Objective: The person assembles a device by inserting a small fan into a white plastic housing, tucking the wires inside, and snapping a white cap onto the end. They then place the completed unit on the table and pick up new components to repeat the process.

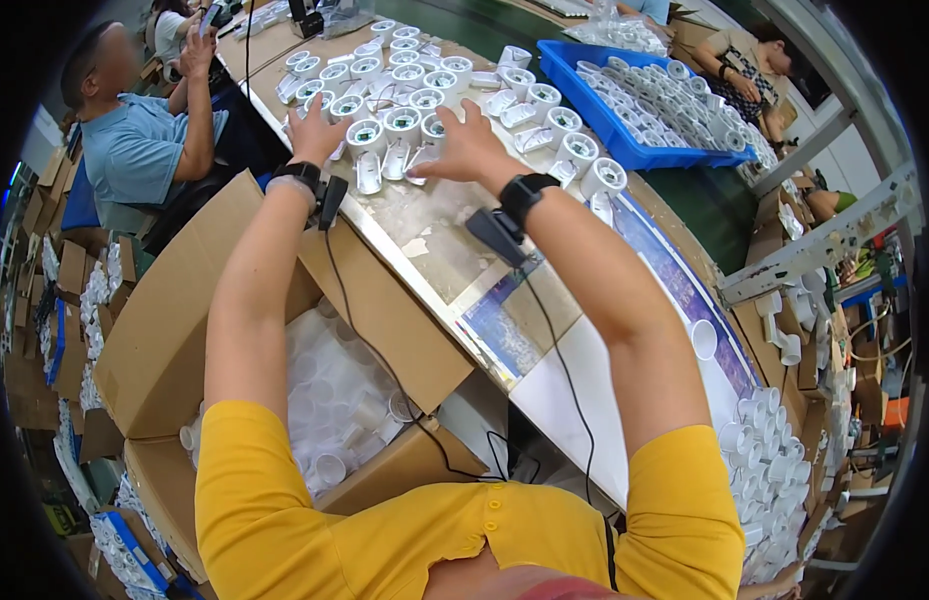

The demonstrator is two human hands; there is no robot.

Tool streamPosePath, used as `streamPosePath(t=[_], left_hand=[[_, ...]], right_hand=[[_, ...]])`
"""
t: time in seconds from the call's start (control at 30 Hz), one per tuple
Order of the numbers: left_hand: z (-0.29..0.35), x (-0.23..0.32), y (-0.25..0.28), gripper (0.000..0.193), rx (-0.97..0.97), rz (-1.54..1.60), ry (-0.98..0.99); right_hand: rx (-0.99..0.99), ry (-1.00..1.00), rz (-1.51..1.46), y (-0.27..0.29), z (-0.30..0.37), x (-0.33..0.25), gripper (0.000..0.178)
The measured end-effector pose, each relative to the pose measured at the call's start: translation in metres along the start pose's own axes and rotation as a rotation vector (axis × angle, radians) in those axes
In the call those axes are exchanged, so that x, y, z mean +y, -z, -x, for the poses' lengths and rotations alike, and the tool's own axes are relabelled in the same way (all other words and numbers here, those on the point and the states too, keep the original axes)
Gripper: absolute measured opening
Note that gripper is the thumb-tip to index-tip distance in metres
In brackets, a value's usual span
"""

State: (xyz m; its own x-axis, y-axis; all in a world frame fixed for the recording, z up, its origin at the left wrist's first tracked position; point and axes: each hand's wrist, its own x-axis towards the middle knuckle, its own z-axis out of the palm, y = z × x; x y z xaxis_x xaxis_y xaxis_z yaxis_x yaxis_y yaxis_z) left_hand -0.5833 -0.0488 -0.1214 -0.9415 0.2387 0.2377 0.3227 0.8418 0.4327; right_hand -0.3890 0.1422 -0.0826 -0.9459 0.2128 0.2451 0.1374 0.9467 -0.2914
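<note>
Both my arms stretch out over the worktable toward a cluster of white round plastic housings point(402, 120) with green circuit boards inside. At the near left of the cluster, my left hand point(317, 136) has its fingers spread, close to or touching the housings there. My right hand point(468, 148) is open too, thumb and fingers apart, at the cluster's near right side. Between the hands, small white flat parts point(395, 160) hang or lie in front of the nearest housings. Whether my fingertips press on any housing is hard to tell.
Beyond the table stands a blue crate point(634, 150) full of white parts. Below my left arm, an open cardboard box point(174, 310) holds translucent cups point(329, 380). White cups point(764, 450) are piled at right. Cables hang from both wrists. A person in blue point(149, 140) sits at left.
</note>
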Motion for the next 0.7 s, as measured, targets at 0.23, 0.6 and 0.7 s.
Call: streamPosePath(t=[0.23,0.6,0.7], left_hand=[[0.030,-0.004,-0.009,0.100,0.055,0.918,0.134],[0.081,0.008,-0.027,0.099,0.153,0.607,0.000],[0.087,0.012,-0.026,0.095,0.153,0.624,-0.019]], right_hand=[[0.093,-0.125,-0.260,0.064,-0.085,0.134,0.047],[0.065,-0.108,0.190,0.029,-0.217,0.187,0.059],[0.035,-0.152,0.181,0.006,-0.224,0.193,0.057]])
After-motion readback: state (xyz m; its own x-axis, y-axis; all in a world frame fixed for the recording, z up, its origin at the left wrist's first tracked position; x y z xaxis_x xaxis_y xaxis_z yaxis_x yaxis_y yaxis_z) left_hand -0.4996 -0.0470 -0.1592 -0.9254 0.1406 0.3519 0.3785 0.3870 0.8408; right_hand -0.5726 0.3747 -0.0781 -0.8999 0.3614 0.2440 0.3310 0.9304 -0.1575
